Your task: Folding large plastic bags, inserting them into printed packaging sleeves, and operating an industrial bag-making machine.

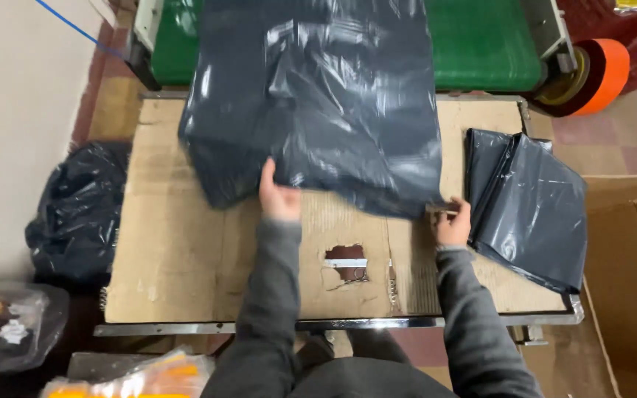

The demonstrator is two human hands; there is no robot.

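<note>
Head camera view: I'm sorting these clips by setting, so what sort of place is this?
Probably a small packing workshop. Both hands, left hand and right hand, hold a grey plastic mailer bag over a cardboard-covered table, beside a stack of grey bags and a green-belted machine.

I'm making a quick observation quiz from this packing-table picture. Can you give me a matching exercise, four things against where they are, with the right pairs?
Things:
1. large dark grey plastic bag
2. stack of flat grey bags
3. orange tape roll
4. black sack

Places:
A. on the floor, left of the table
B. beyond the table's far right corner
C. gripped along its near edge by left hand and right hand
D. lying on the cardboard's right side

Pairs: 1-C, 2-D, 3-B, 4-A
</note>
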